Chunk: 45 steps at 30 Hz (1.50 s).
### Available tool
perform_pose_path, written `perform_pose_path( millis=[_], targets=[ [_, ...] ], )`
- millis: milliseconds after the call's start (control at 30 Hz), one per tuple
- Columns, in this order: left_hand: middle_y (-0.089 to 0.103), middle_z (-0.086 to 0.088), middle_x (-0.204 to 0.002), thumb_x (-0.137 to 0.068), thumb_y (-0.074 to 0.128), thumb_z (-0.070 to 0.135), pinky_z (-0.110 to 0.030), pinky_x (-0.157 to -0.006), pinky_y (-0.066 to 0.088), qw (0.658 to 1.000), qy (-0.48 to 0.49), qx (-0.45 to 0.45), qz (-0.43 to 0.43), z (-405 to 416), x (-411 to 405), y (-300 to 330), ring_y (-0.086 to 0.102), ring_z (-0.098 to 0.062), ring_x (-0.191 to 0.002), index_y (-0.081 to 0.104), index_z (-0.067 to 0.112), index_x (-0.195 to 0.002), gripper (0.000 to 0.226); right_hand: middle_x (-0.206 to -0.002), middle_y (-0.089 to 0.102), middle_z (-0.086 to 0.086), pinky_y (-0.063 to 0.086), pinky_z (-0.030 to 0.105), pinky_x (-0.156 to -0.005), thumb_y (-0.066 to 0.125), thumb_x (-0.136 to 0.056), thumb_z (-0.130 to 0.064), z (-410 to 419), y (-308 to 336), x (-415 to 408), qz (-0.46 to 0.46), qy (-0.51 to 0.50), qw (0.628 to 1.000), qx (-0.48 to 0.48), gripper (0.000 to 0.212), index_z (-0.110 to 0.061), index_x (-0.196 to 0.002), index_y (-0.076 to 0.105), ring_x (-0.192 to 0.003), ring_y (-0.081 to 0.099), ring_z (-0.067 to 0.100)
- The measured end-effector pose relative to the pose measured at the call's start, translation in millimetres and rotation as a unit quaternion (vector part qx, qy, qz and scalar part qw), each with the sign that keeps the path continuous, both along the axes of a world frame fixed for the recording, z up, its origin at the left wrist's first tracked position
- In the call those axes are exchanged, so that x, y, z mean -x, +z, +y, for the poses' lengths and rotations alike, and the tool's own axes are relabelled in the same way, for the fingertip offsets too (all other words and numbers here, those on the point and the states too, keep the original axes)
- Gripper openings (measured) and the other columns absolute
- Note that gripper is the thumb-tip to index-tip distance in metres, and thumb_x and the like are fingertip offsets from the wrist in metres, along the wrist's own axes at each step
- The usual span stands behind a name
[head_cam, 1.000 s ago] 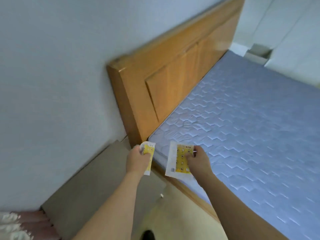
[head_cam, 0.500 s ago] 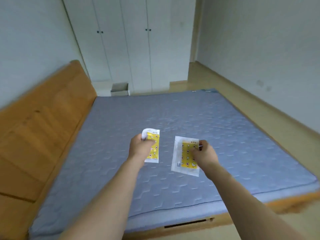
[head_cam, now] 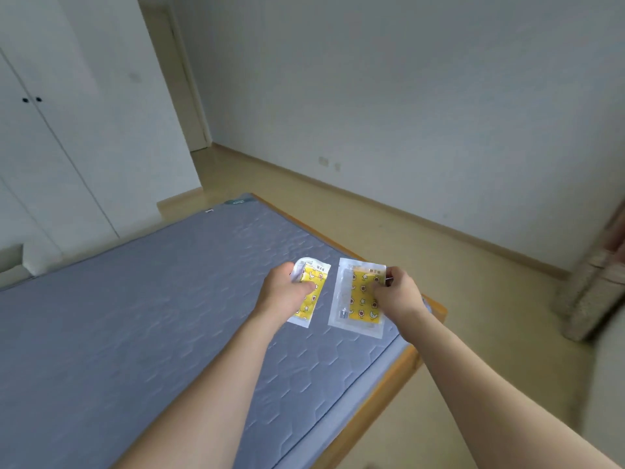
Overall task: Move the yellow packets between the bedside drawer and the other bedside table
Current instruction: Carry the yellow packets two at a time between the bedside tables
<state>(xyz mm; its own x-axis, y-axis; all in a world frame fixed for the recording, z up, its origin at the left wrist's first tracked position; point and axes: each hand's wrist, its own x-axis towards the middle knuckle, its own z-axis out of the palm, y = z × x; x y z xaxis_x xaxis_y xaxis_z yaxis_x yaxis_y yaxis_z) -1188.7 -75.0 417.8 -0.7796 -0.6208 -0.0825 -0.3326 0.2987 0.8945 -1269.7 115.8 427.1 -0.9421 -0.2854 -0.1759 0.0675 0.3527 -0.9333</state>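
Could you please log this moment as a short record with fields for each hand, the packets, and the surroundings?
left hand: left hand grips the left yellow packet, partly bent round the fingers
right hand: right hand pinches the right yellow packet at its right edge
packets: both held in the air above the blue mattress, side by side, apart
bed: wooden bed frame shows along the mattress edge
surroundings: white wardrobe at left
bedside tables: not in view

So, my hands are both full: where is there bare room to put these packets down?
Bare mattress spreads left of the left hand, across to the wardrobe side. Bare floor lies right of the bed's wooden edge. Nothing is crowded.
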Motion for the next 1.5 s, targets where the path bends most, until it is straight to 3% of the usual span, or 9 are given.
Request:
perform_pose_path(
  millis=[167,300,467,633,800,900,1000,1200,1500],
  targets=[
    [0.054,-0.001,-0.074,-0.075,0.070,0.021,-0.029,-0.061,0.042,0.998,-0.044,-0.038,0.020,21,161,4,0.050,-0.019,-0.063,0.056,-0.001,-0.093,0.031,-0.092,0.061,0.000,0.051,0.034,-0.069,0.054,-0.093,-0.010,22,8,138,-0.005,-0.041,0.999,0.002,0.012,-0.014,-0.105,0.054,-0.074,0.058,0.017],
    [0.070,-0.011,-0.084,-0.063,0.071,0.028,-0.039,-0.069,0.055,0.995,-0.061,-0.071,0.032,54,286,20,0.066,-0.029,-0.072,0.062,0.004,-0.092,0.039,-0.092,0.061,0.001,0.049,0.030,-0.064,0.054,-0.092,-0.009,64,25,240,0.010,-0.082,0.997,-0.008,0.016,-0.014,-0.108,0.054,-0.073,0.058,0.017],
    [0.051,0.001,-0.070,-0.078,0.073,0.018,-0.026,-0.059,0.037,0.988,-0.136,-0.065,0.024,134,425,31,0.045,-0.018,-0.060,0.052,0.011,-0.078,0.022,-0.094,0.062,0.001,0.049,0.027,-0.063,0.053,-0.094,-0.009,143,27,360,0.007,-0.141,0.990,0.003,0.016,-0.015,-0.109,0.053,-0.076,0.060,0.018],
    [0.042,0.004,-0.066,-0.082,0.072,0.015,-0.025,-0.055,0.030,0.984,-0.168,-0.060,0.029,214,564,25,0.037,-0.016,-0.057,0.043,0.016,-0.074,0.029,-0.100,0.064,0.000,0.048,0.025,-0.060,0.052,-0.094,-0.008,223,20,488,0.014,-0.160,0.987,0.019,0.015,-0.016,-0.106,0.054,-0.080,0.063,0.017],
    [0.044,0.003,-0.068,-0.081,0.072,0.014,-0.025,-0.056,0.032,0.985,-0.154,-0.070,0.031,279,688,37,0.041,-0.017,-0.058,0.047,0.015,-0.075,0.026,-0.100,0.066,0.002,0.056,0.039,-0.077,0.052,-0.092,-0.005,287,28,619,0.008,-0.156,0.987,0.027,0.015,-0.017,-0.101,0.056,-0.090,0.067,0.023],
    [0.059,0.000,-0.076,-0.081,0.072,0.012,-0.022,-0.056,0.041,0.987,-0.138,-0.070,0.040,295,754,52,0.054,-0.017,-0.062,0.060,0.005,-0.089,0.016,-0.100,0.065,0.001,0.052,0.035,-0.074,0.052,-0.092,-0.006,305,45,692,0.013,-0.139,0.990,0.010,0.019,-0.015,-0.109,0.055,-0.086,0.065,0.021],
    [0.057,0.002,-0.072,-0.081,0.071,0.011,-0.015,-0.047,0.040,0.990,-0.120,-0.054,0.050,291,811,59,0.052,-0.012,-0.055,0.061,0.004,-0.089,0.015,-0.102,0.064,0.002,0.055,0.039,-0.082,0.052,-0.092,-0.007,300,57,762,0.017,-0.119,0.993,0.008,0.020,-0.015,-0.110,0.053,-0.092,0.066,0.024],
    [0.051,-0.001,-0.071,-0.077,0.070,0.015,-0.025,-0.060,0.039,0.996,-0.067,-0.042,0.036,244,907,40,0.047,-0.018,-0.061,0.057,-0.001,-0.087,0.023,-0.100,0.062,0.002,0.054,0.038,-0.083,0.053,-0.092,-0.006,245,42,881,0.007,-0.060,0.998,-0.005,0.015,-0.014,-0.105,0.053,-0.091,0.064,0.023],
    [0.056,-0.005,-0.077,-0.078,0.069,0.008,-0.023,-0.054,0.044,0.995,0.031,-0.063,0.076,93,1070,40,0.053,-0.017,-0.064,0.061,-0.005,-0.095,0.023,-0.097,0.065,0.004,0.055,0.045,-0.088,0.052,-0.091,-0.003,86,44,1080,-0.010,0.041,0.999,-0.006,0.015,-0.018,-0.087,0.053,-0.095,0.066,0.026]
  ],
)
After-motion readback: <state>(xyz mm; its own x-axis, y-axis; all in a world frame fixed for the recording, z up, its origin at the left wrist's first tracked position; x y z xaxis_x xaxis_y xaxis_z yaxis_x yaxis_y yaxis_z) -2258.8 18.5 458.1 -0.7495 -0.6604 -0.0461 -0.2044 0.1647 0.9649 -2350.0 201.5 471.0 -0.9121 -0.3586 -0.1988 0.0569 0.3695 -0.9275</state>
